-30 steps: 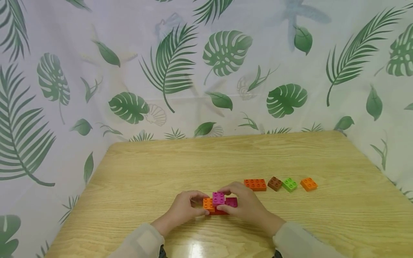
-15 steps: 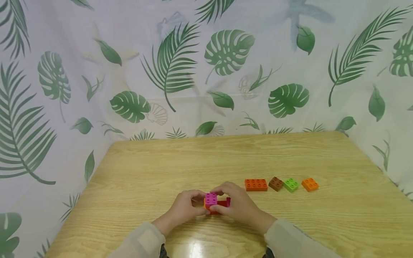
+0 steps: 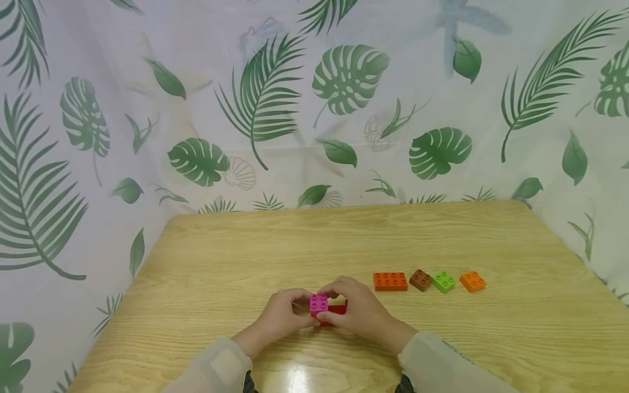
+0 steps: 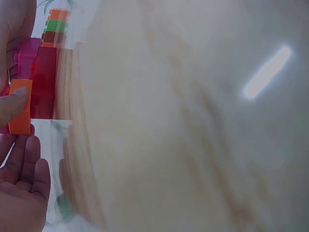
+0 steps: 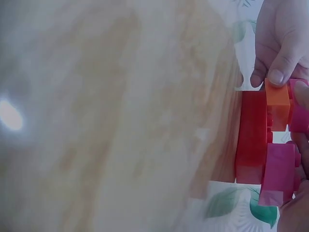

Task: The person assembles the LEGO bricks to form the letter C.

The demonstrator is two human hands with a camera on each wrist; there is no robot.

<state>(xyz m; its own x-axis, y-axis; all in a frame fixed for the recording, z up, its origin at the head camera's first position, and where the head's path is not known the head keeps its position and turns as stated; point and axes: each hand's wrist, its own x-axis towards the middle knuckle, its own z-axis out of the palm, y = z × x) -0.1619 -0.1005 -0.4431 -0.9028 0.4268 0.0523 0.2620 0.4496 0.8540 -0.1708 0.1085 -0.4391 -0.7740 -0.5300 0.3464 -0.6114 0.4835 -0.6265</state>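
Head and wrist views: right grip (image 3: 357, 307) pinches pink brick (image 3: 318, 303), left grip (image 3: 281, 315) pinches orange brick (image 5: 278, 110)

A long red brick (image 5: 252, 140) is lying flat, studs up, while a small orange brick (image 5: 278, 110) is sitting on its left end, a pink brick (image 3: 318, 304) is showing four studs directly above that same end, and a magenta brick (image 5: 278, 169) is capping its right.
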